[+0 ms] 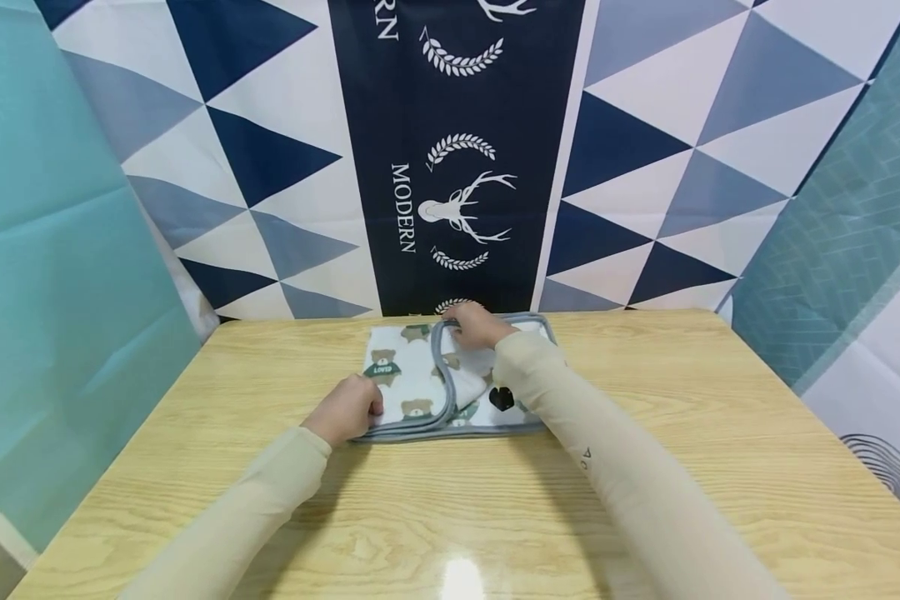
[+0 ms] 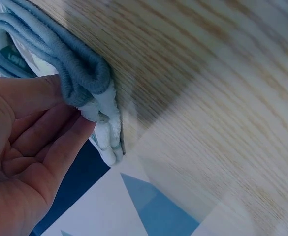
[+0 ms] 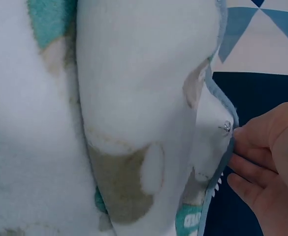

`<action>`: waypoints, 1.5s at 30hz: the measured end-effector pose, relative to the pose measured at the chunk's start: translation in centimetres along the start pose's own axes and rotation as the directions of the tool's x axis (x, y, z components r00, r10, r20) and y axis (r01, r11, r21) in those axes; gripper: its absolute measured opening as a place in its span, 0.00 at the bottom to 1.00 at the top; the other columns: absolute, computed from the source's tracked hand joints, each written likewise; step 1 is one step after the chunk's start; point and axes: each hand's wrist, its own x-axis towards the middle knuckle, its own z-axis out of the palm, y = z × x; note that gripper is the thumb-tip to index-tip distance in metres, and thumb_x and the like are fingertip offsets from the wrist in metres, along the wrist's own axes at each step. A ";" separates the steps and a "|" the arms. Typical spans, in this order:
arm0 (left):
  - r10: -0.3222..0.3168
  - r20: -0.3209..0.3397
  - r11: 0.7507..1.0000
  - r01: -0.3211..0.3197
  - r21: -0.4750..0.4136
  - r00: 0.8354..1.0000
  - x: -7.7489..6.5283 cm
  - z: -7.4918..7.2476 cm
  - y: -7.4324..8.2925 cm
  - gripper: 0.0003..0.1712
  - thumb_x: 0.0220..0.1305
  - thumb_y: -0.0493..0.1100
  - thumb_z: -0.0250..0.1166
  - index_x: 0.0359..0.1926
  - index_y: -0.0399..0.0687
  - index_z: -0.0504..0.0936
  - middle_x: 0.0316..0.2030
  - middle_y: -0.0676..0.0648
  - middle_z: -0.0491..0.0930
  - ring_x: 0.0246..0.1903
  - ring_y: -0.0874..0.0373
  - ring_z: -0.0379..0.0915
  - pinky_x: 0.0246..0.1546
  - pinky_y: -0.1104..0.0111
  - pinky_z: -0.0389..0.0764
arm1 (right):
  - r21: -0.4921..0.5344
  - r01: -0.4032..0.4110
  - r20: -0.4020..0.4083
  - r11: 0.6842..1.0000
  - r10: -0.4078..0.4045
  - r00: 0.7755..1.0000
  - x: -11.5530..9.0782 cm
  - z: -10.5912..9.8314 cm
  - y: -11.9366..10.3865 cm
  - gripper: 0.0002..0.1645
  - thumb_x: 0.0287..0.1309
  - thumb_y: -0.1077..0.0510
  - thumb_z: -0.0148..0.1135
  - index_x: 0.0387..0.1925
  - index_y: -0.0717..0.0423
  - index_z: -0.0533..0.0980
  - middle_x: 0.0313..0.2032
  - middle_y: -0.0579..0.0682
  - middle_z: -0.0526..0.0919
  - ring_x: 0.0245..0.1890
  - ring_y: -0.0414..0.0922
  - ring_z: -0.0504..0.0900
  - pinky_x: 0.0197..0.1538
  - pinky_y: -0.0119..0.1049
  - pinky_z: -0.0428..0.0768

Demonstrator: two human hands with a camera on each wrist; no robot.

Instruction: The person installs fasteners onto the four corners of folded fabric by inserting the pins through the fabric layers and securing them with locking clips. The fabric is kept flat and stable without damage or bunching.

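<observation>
A folded white blanket [image 1: 412, 387] printed with brown bears lies near the back of the table, edged in grey-blue trim. At its front left corner, my left hand [image 1: 347, 408] pinches the folded layers. The left wrist view shows the thumb on the rolled trim [image 2: 80, 64] and the fingers [image 2: 67, 142] underneath. Toward the back, my right hand [image 1: 476, 325] holds the edge of a lifted flap, which bends over the layers below. In the right wrist view, thumb and fingertips grip the trimmed edge of the raised flap [image 3: 212, 132].
The blanket rests on a light wooden table [image 1: 435, 500]. Right behind the table hangs a curtain [image 1: 450, 167] with triangles and a deer print. Teal sheeting [image 1: 67, 208] rises along the left side, and patterned sheeting [image 1: 855, 250] along the right.
</observation>
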 end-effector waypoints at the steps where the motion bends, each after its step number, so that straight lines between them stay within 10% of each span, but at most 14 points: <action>1: -0.006 0.003 1.000 0.006 0.000 1.000 0.0 0.0 0.0 0.11 0.50 0.24 0.66 0.24 0.42 0.87 0.27 0.46 0.86 0.32 0.57 0.80 0.39 0.64 0.84 | 0.000 -0.004 -0.001 1.000 0.004 1.000 0.0 0.1 0.0 0.21 0.61 0.68 0.51 0.55 0.63 0.76 0.55 0.58 0.81 0.59 0.54 0.76 0.65 0.47 0.73; 26: 0.031 -0.023 0.999 -0.031 0.029 0.999 -0.1 -0.2 -0.4 0.11 0.53 0.25 0.65 0.22 0.43 0.87 0.27 0.46 0.86 0.33 0.56 0.81 0.40 0.64 0.84 | 0.147 -0.006 -0.214 0.989 0.038 0.976 -2.0 0.4 1.1 0.06 0.57 0.66 0.62 0.36 0.61 0.83 0.34 0.56 0.86 0.34 0.46 0.80 0.42 0.38 0.80; 45: 0.077 0.000 0.997 -0.077 0.027 0.997 0.3 0.3 -1.0 0.09 0.54 0.28 0.65 0.23 0.43 0.86 0.27 0.46 0.85 0.32 0.56 0.80 0.39 0.63 0.84 | 0.111 0.121 -0.224 0.986 -0.094 0.970 -9.5 -4.0 1.3 0.08 0.55 0.71 0.62 0.35 0.60 0.83 0.35 0.55 0.86 0.35 0.48 0.84 0.39 0.39 0.84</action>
